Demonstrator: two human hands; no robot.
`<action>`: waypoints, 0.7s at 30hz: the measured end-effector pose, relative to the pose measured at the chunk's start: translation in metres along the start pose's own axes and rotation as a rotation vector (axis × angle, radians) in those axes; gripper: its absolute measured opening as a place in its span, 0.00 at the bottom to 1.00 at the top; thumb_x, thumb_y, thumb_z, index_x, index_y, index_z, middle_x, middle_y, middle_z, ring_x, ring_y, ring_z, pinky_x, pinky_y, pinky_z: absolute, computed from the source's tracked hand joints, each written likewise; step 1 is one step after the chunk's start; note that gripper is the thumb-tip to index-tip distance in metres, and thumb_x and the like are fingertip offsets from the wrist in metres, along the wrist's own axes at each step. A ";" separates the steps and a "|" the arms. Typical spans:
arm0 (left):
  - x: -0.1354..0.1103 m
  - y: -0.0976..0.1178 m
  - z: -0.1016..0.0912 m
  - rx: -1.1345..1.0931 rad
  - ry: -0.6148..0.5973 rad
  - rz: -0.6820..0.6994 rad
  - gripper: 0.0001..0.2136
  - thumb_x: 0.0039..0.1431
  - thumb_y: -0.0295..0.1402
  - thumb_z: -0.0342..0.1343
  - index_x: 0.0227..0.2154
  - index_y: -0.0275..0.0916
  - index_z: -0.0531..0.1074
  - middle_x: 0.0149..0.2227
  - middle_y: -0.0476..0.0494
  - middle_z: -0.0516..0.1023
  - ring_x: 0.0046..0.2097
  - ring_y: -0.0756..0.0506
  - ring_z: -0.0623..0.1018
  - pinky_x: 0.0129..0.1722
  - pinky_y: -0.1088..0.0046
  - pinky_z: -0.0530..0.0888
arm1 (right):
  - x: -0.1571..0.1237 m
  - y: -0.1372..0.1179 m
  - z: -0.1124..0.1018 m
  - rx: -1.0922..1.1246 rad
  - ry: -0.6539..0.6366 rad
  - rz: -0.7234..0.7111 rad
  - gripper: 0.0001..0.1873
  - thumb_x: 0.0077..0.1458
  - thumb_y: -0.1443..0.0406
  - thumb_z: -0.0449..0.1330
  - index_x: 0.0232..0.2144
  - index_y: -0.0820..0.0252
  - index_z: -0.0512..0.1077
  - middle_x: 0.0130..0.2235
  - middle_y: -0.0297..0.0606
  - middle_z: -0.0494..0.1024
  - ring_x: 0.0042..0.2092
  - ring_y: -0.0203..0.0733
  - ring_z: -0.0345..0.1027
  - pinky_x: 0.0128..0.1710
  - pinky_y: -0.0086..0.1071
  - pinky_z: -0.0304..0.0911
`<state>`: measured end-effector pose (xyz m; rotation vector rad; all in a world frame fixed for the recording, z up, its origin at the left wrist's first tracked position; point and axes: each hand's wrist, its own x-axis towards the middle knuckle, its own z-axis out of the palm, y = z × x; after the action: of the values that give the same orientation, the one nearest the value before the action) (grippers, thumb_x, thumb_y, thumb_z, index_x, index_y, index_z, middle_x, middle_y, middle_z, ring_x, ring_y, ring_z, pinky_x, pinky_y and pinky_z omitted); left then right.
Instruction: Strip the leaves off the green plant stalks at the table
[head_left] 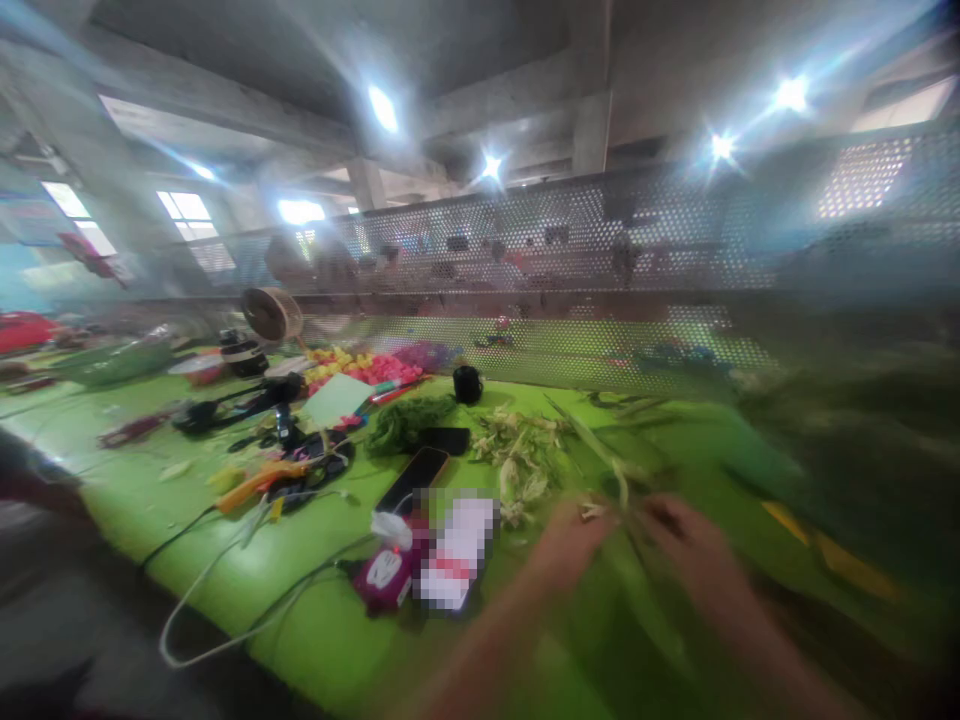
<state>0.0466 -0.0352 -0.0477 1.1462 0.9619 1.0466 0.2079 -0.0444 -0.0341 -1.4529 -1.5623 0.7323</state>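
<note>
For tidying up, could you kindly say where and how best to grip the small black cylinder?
Probably by its rounded sides, from above: the black cylinder seems upright, with the mesh panel behind it and leafy greens at its near left.

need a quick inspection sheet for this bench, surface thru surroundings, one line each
Surface: green tabletop, bearing scattered items.
Job's things: pale green stalk between the hands; pale, leafy-looking pile just beyond.
Clutter: dark phone, purple box, black cup-like object, orange-handled tool, pink and yellow pieces.
Hands: left hand and right hand at the stalk; exact grip too blurred to tell.
Cables: white cable loops past the front edge; black cable runs from the orange-handled tool toward that edge.
Surroundings: perforated panel behind, bright lights overhead; far right blurred.
</note>
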 end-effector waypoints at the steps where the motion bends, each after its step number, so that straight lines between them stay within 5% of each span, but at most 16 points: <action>1: 0.000 0.000 0.000 0.007 -0.003 -0.001 0.13 0.49 0.41 0.61 0.31 0.36 0.73 0.21 0.54 0.64 0.24 0.54 0.61 0.25 0.77 0.57 | 0.000 -0.001 0.000 -0.011 0.012 -0.006 0.14 0.49 0.53 0.54 0.27 0.56 0.72 0.28 0.37 0.78 0.30 0.43 0.69 0.30 0.33 0.62; 11: 0.001 0.002 0.003 0.142 -0.052 0.056 0.06 0.52 0.34 0.58 0.31 0.37 0.71 0.24 0.53 0.68 0.28 0.52 0.65 0.30 0.76 0.62 | 0.008 0.002 -0.009 0.002 -0.050 -0.101 0.16 0.52 0.52 0.56 0.34 0.55 0.75 0.37 0.37 0.79 0.39 0.45 0.72 0.40 0.33 0.63; 21: -0.005 0.006 0.007 0.288 -0.140 0.167 0.06 0.53 0.33 0.55 0.25 0.38 0.72 0.27 0.50 0.70 0.31 0.49 0.67 0.33 0.74 0.63 | 0.004 0.004 -0.004 -0.067 0.040 0.000 0.13 0.52 0.54 0.55 0.28 0.56 0.71 0.29 0.35 0.77 0.33 0.44 0.71 0.31 0.32 0.62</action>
<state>0.0512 -0.0409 -0.0403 1.5390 0.9377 0.9644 0.2136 -0.0405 -0.0346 -1.5076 -1.5695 0.6527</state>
